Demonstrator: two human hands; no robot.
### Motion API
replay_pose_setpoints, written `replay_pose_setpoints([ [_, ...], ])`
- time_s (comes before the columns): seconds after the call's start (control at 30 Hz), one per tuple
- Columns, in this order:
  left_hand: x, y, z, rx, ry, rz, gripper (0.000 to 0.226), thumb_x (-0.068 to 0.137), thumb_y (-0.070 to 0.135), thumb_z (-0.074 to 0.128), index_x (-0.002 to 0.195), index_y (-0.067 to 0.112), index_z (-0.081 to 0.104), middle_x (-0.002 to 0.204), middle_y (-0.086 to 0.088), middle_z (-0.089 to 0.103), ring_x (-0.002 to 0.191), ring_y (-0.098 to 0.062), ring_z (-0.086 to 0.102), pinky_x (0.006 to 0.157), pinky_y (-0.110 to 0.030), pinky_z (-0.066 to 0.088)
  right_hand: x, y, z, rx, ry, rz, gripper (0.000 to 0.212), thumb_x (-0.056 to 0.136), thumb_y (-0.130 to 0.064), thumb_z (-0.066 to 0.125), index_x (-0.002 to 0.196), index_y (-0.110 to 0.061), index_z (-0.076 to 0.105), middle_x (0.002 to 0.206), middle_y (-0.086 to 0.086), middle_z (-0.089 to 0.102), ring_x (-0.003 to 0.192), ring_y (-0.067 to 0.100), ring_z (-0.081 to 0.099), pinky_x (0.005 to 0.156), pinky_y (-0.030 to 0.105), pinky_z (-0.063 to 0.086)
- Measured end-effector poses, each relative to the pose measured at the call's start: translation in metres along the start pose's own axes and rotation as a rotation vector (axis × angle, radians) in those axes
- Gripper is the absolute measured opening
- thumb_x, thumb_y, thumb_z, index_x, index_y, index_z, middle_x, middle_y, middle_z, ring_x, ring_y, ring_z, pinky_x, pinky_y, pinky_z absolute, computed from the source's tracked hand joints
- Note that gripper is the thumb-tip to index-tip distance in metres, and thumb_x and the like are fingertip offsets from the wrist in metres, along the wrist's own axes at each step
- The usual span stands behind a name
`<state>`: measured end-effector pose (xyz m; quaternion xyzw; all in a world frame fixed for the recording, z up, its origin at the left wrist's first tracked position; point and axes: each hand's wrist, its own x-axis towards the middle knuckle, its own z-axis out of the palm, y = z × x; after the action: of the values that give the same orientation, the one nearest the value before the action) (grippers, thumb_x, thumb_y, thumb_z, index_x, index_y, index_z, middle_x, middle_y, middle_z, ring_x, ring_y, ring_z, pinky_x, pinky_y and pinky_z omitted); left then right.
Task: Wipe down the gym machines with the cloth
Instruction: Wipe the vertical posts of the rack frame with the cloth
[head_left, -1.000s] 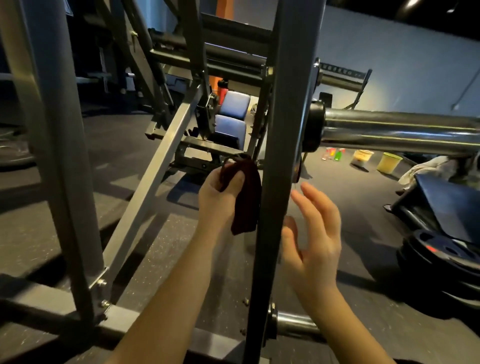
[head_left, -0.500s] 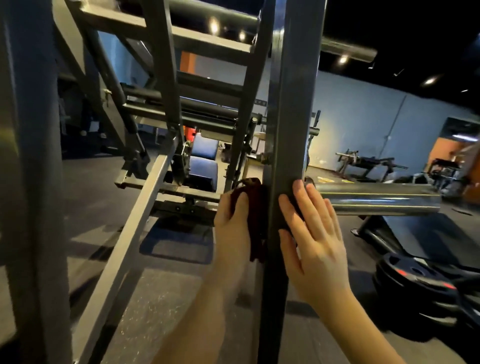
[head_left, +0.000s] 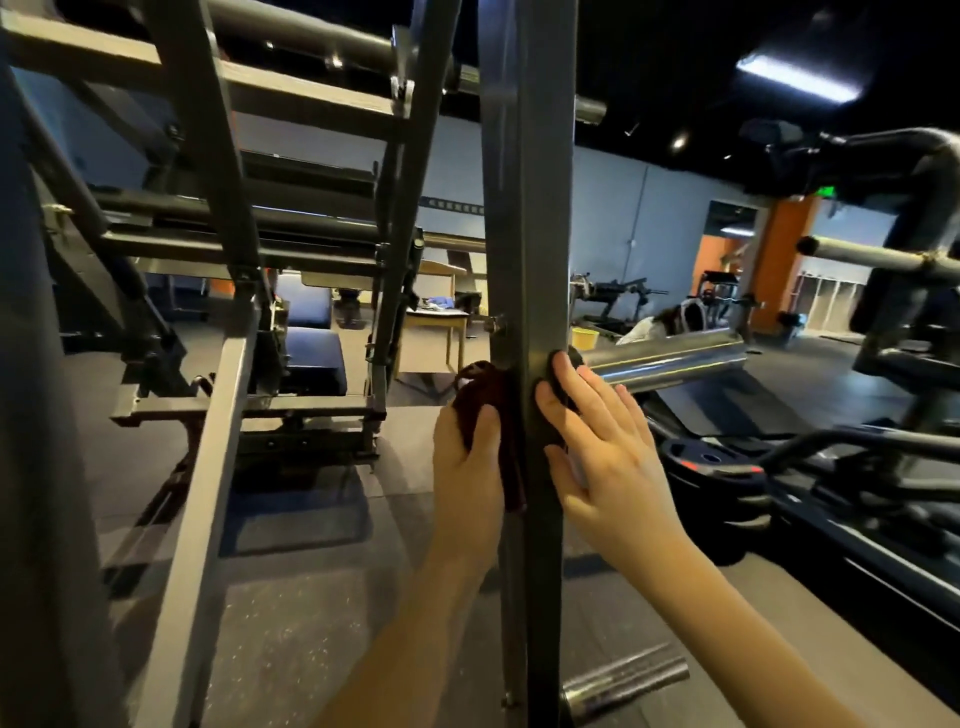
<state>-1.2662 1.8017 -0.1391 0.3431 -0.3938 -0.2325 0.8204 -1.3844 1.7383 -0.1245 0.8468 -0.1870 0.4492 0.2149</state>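
At the middle of the head view, a grey post (head_left: 537, 208) runs from top to bottom, and both hands meet on it at about half height. The left hand (head_left: 467, 467) grips a dark red cloth (head_left: 485, 389): the thumb lies over the bunched fabric and the other fingers curl out of sight behind it. The cloth is pressed to the post's left side, and a strip of it hangs down along the edge below the thumb.

The right hand (head_left: 608, 457) lies flat against the post's front and right edge. Its fingers (head_left: 571, 400) are straight, slightly spread, and hold nothing. Something dark shows between them, but it cannot be told whether that is cloth or a collar on the machine.

Just right of the right fingertips, a chrome bar (head_left: 670, 358) sticks out from the post. Below and right of that hand lie black plates (head_left: 711, 462). Well below both hands, a short chrome stub (head_left: 623, 675) juts from the foot of the post over the speckled floor (head_left: 311, 623).

Left of the left fingers, a slanted rail (head_left: 208, 467) and more grey framing cross the view. Blue pads (head_left: 311, 358) sit behind that framing. Beyond the left fingers stands a wooden counter (head_left: 436, 319), and just above the right fingertips, far back, is a yellow bucket (head_left: 584, 338).
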Motion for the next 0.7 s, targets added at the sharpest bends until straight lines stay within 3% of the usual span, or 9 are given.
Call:
replay_pose_setpoints([
  [0.07,0.005,0.02,0.006,-0.002,0.072,0.032,0.036,0.085,0.047,0.049,0.119,0.035,0.052,0.113,0.002,0.064,0.107,-0.02,0.063,0.089,-0.039,0.055,0.009,0.001,-0.016,-0.038,-0.022,-0.033,0.053,0.081,-0.009,0.071,0.132,-0.01,0.055,0.144,0.012,0.047,0.13,0.03,0.043,0.105,0.055,0.04],
  [0.13,0.017,0.048,0.013,0.029,0.112,0.125,0.035,0.093,0.042,0.048,0.126,0.03,0.046,0.113,0.003,0.058,0.107,-0.019,0.06,0.097,-0.043,0.05,0.026,0.005,-0.03,-0.017,-0.022,-0.048,0.045,0.083,-0.01,0.068,0.127,-0.009,0.059,0.134,0.012,0.056,0.122,0.031,0.051,0.099,0.055,0.046],
  [0.33,0.082,0.128,0.034,0.066,0.078,0.39,0.026,0.101,0.025,0.047,0.123,0.035,0.036,0.115,0.01,0.051,0.104,-0.005,0.054,0.083,-0.015,0.05,0.109,0.018,-0.073,0.128,0.102,0.048,0.052,0.091,-0.022,0.049,0.142,-0.01,0.044,0.147,0.011,0.045,0.133,0.029,0.044,0.108,0.038,0.034],
  [0.37,0.092,0.137,0.038,0.063,0.055,0.417,0.031,0.101,0.023,0.047,0.127,0.035,0.035,0.121,0.008,0.05,0.11,-0.006,0.053,0.089,-0.017,0.049,0.123,0.018,-0.079,0.135,0.117,0.048,0.054,0.092,-0.023,0.048,0.145,-0.011,0.041,0.15,0.01,0.041,0.136,0.027,0.04,0.109,0.036,0.03],
  [0.47,0.125,0.153,0.054,0.06,0.015,0.45,0.043,0.101,0.022,0.048,0.139,0.034,0.033,0.137,-0.001,0.044,0.126,-0.018,0.047,0.107,-0.046,0.042,0.159,0.02,-0.085,0.109,0.152,-0.003,0.056,0.094,-0.025,0.045,0.149,-0.015,0.034,0.155,0.007,0.032,0.139,0.024,0.033,0.109,0.03,0.022],
  [0.5,0.134,0.156,0.061,0.065,-0.002,0.458,0.042,0.1,0.024,0.047,0.139,0.034,0.035,0.138,-0.002,0.044,0.126,-0.018,0.048,0.106,-0.047,0.043,0.168,0.022,-0.084,0.097,0.165,-0.021,0.056,0.095,-0.026,0.044,0.149,-0.015,0.033,0.155,0.007,0.032,0.139,0.024,0.033,0.11,0.03,0.021],
  [0.6,0.148,0.155,0.076,0.037,-0.046,0.525,0.021,0.102,0.021,0.044,0.121,0.03,0.048,0.119,0.007,0.05,0.11,-0.003,0.057,0.093,-0.029,0.052,0.185,0.027,-0.075,0.076,0.229,-0.072,0.055,0.097,-0.029,0.041,0.149,-0.012,0.033,0.154,0.009,0.033,0.139,0.026,0.034,0.113,0.035,0.024],
  [0.7,0.136,0.133,0.071,0.044,-0.059,0.555,0.015,0.1,0.032,0.045,0.115,0.035,0.05,0.116,0.014,0.046,0.11,-0.01,0.058,0.09,-0.033,0.054,0.187,0.032,-0.061,0.038,0.321,-0.114,0.051,0.098,-0.028,0.04,0.146,-0.01,0.037,0.154,0.012,0.033,0.14,0.032,0.034,0.113,0.047,0.028],
])
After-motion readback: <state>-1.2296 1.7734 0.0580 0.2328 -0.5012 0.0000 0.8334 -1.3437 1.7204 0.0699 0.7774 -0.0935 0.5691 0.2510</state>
